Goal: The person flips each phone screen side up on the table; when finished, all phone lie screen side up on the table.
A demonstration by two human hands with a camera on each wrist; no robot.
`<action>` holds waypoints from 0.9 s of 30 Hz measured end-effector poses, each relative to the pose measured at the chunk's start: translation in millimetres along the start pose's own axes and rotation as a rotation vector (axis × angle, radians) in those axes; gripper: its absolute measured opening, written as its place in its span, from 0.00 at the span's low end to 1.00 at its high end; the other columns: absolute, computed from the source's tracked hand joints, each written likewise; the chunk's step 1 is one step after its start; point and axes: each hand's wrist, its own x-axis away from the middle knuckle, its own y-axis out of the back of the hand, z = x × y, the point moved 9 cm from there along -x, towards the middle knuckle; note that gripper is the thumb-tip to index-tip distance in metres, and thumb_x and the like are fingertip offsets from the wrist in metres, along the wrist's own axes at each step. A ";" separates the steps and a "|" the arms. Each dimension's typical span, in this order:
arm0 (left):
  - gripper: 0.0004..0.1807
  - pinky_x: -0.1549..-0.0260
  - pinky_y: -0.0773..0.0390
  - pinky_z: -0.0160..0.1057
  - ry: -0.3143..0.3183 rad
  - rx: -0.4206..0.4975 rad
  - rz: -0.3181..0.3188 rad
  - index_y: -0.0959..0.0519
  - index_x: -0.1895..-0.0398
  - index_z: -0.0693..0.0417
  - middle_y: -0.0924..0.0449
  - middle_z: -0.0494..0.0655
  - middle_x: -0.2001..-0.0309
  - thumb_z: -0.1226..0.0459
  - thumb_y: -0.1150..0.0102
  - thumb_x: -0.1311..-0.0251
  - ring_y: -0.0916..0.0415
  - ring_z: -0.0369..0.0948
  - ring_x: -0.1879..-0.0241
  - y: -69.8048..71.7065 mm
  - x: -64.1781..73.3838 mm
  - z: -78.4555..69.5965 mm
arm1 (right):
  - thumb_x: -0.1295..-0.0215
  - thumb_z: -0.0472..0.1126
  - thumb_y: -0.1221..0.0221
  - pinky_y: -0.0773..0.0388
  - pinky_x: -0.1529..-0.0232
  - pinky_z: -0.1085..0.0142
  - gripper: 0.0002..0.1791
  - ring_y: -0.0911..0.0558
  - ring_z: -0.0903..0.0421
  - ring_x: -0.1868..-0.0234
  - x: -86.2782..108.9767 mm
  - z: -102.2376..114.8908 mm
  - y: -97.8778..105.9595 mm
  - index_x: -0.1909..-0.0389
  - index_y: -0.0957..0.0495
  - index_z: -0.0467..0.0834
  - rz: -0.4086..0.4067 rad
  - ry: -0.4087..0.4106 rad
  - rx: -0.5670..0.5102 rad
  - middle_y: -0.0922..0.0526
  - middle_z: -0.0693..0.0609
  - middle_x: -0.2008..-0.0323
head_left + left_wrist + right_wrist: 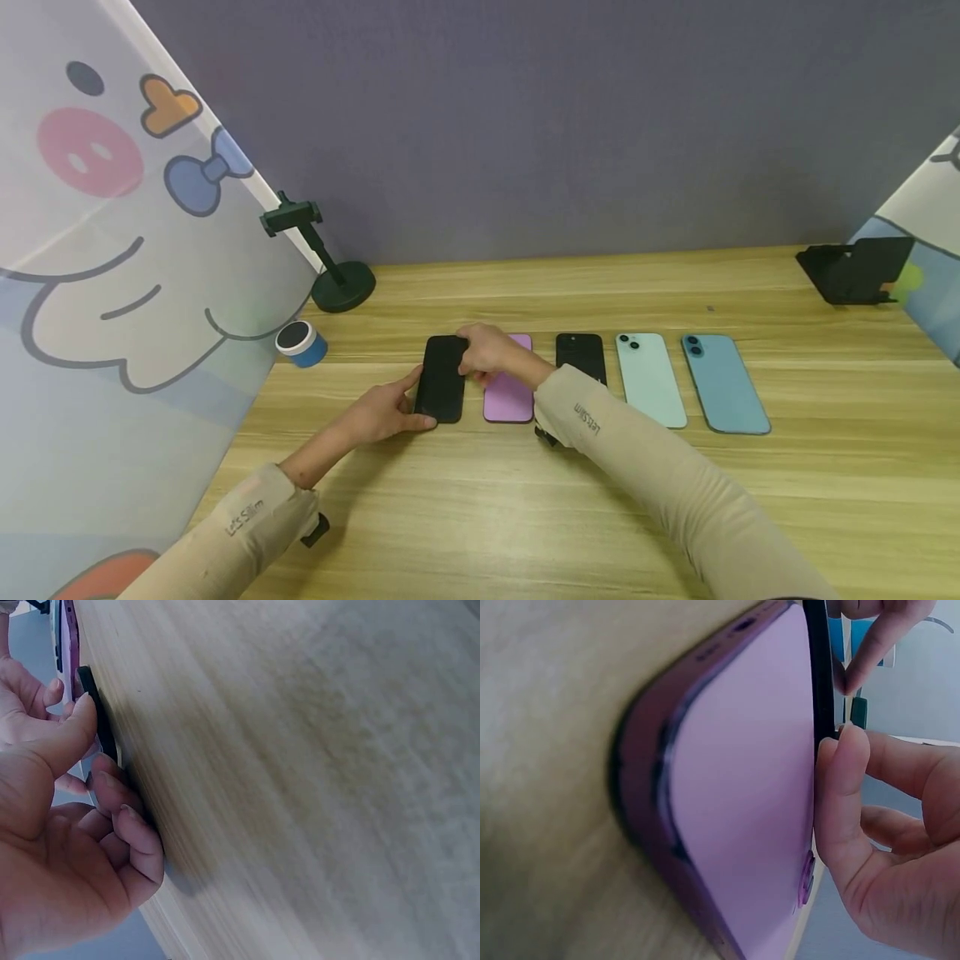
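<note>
A black phone (pixel 442 387) with a plain dark upper face lies leftmost in a row of phones on the wooden table. My left hand (pixel 378 411) holds its left side, the thumb at the near left corner. At its far right corner, my right hand (pixel 489 350) grips the edge. In the left wrist view the black phone (pixel 101 712) appears edge-on between thumb and fingers. Beneath the right forearm is a purple phone (pixel 512 402), back up, large in the right wrist view. Further right lie another black phone (pixel 580 350), partly hidden by the sleeve, a pale green phone (pixel 651 383) and a blue phone (pixel 726 383).
A dark green stand (pixel 341 286) rises at the back left, with a blue and white jar (pixel 303 344) in front of it. A black folding stand (pixel 855 271) is at the far right. Grey and cartoon-printed panels border the table.
</note>
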 end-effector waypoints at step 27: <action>0.55 0.74 0.36 0.36 -0.090 -0.098 -0.003 0.51 0.19 0.55 0.27 0.41 0.79 0.46 0.31 0.42 0.37 0.37 0.79 4.8 -1.6 -2.3 | 0.41 0.28 0.33 0.19 0.81 0.66 0.45 0.23 0.57 0.83 -2.7 -3.7 0.4 0.23 0.41 0.44 0.016 -0.009 -0.050 0.20 0.45 0.74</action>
